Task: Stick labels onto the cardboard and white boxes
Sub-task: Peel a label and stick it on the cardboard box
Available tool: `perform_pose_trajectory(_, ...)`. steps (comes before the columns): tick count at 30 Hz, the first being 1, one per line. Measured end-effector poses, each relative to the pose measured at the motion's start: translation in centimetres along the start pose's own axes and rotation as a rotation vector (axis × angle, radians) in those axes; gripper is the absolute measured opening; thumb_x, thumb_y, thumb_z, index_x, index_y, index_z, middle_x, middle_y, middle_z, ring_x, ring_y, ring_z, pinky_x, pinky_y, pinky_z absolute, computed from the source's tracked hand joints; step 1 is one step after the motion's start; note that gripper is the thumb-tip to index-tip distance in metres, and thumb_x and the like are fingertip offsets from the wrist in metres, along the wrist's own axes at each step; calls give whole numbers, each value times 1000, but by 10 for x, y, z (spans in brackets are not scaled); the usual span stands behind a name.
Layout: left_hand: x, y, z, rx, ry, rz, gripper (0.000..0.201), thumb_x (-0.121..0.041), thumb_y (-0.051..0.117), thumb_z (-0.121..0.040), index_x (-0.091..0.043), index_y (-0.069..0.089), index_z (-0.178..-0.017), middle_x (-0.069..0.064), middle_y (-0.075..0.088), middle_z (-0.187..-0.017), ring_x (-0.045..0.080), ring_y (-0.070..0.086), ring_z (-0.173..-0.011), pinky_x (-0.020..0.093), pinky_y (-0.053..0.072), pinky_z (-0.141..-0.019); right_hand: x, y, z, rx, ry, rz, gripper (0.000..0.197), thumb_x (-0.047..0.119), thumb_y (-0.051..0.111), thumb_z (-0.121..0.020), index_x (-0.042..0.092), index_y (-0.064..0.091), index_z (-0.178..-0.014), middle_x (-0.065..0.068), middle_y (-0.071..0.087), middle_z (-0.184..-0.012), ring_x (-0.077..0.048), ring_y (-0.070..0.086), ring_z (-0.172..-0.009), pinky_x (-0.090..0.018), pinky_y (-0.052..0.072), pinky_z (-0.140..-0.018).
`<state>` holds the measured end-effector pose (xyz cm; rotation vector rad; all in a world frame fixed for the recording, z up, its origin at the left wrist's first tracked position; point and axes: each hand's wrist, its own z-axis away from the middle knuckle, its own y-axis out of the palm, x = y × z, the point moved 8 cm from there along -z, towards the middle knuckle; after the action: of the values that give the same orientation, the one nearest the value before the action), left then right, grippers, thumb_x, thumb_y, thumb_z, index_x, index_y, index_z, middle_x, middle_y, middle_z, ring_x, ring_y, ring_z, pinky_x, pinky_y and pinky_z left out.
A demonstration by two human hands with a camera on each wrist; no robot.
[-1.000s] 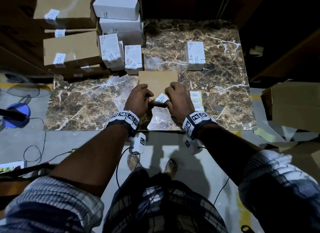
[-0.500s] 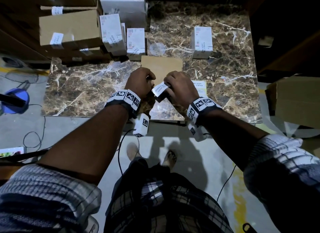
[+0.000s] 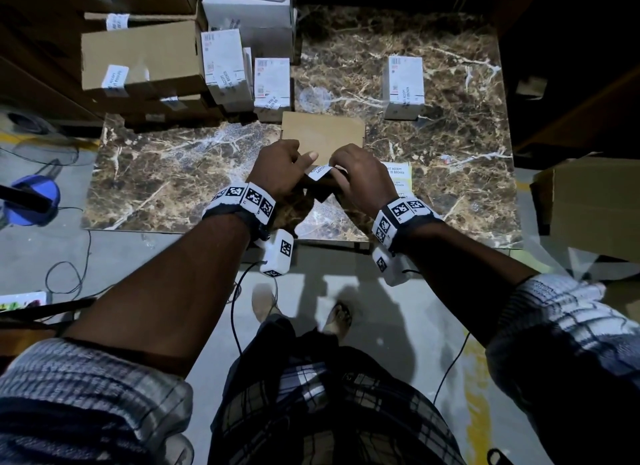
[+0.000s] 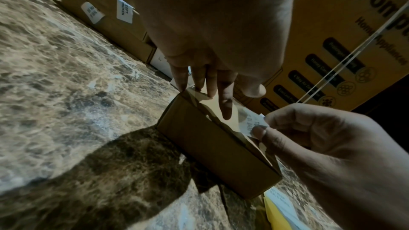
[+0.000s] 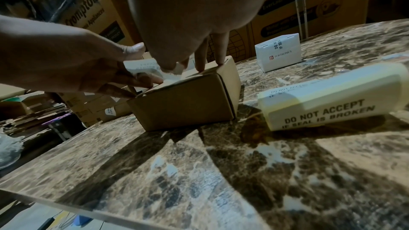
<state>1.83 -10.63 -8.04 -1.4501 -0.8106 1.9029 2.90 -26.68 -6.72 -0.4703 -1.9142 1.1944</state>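
A small plain cardboard box point(image 3: 322, 137) lies on the marble table point(image 3: 173, 173) in front of me. My right hand point(image 3: 334, 166) pinches one end of a white printed label point(image 3: 320, 171) between thumb and forefinger, just above the box's near top edge. In the right wrist view its other fingers point(image 5: 219, 55) touch the box point(image 5: 188, 104). My left hand point(image 3: 301, 161) rests straight fingers point(image 4: 224, 107) on the box top point(image 4: 212, 146), thumb stretched out, beside the label point(image 4: 250, 125). The label's underside is hidden.
A yellow-backed stack of labels point(image 3: 398, 179) lies right of the box. One white labelled box point(image 3: 403, 87) stands at the back right. Several labelled cardboard and white boxes point(image 3: 145, 59) are piled at the back left. A big carton point(image 3: 588, 205) sits off the table's right edge.
Both hands stay at the box's near edge with the label between them. The left thumb has come away from the label and now points outward; the right hand keeps its pinch.
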Motion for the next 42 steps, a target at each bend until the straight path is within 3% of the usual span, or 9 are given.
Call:
perform_pose_trajectory(3, -2, 2, 0, 32, 8, 39, 40, -45, 66, -88, -5, 70, -86, 14, 70, -110, 27, 63, -106, 33, 45, -89, 1, -2, 4, -26, 2, -30, 13, 16, 62, -92, 8, 65, -102, -9, 63, -104, -30, 61, -89, -38, 50, -68)
perform_pose_trajectory(6, -5, 0, 3, 31, 16, 82, 25, -35, 72, -86, -11, 76, -79, 10, 62, -132, 21, 57, -122, 32, 43, -102, 1, -6, 7, -49, 21, -57, 15, 18, 62, -93, 7, 65, -103, -10, 61, -105, -29, 60, -89, -38, 50, -69)
perform_pose_trajectory(9, -6, -12, 8, -91, 24, 171, 24, -31, 71, -86, -9, 76, -79, 7, 72, -105, 19, 65, -101, 35, 50, -89, -5, -13, 5, -107, 137, -140, 17, 19, 66, -92, 7, 64, -105, -9, 60, -104, -21, 58, -88, -29, 46, -74)
perform_pose_trajectory(12, -3, -21, 12, -206, 4, 228, 22, -33, 69, -86, -15, 78, -76, -6, 71, -77, 12, 67, -82, 26, 50, -76, -20, -17, 6, -186, 457, -391, 12, 20, 66, -92, 9, 66, -96, -2, 66, -86, -11, 59, -71, -22, 45, -64)
perform_pose_trajectory(17, 0, -9, 14, -122, -10, 379, 14, -33, 69, -88, -22, 76, -82, -4, 73, -83, 14, 68, -82, 27, 52, -79, -23, 13, 7, 24, 802, -1009, 26, 32, 67, -94, 8, 70, -87, -16, 74, -82, -32, 74, -75, -49, 62, -71)
perform_pose_trajectory(23, 1, 7, 22, 35, -1, 381, 19, -32, 65, -93, -19, 78, -88, -1, 75, -86, 15, 69, -82, 25, 50, -73, -24, 10, 7, -16, 773, -1046, 9, 6, 68, -92, 7, 63, -84, -13, 72, -82, -14, 71, -61, -26, 59, -57)
perform_pose_trajectory(27, 3, 0, 25, -9, -30, 375, 22, -34, 63, -94, -17, 77, -101, 1, 75, -100, 12, 67, -89, 22, 48, -76, -26, 12, 6, 75, 664, -911, 12, 8, 70, -91, -1, 66, -97, -12, 69, -81, -9, 67, -59, -25, 56, -56)
perform_pose_trajectory(33, 1, -2, 27, -35, -6, 405, 16, -35, 73, -81, -20, 75, -87, -3, 74, -84, 17, 70, -82, 45, 58, -81, -13, 22, 5, 262, 521, -813, 7, 12, 73, -89, 7, 70, -92, -7, 60, -72, -9, 51, -58, -24, 42, -57)
perform_pose_trajectory(42, 12, -5, 34, -75, -41, 346, 8, -27, 75, -83, -20, 71, -85, -6, 67, -74, 12, 63, -72, 33, 54, -74, -24, 19, 7, 225, 599, -759, 15, 12, 79, -83, 8, 69, -94, -11, 69, -79, -18, 65, -66, -28, 53, -59)
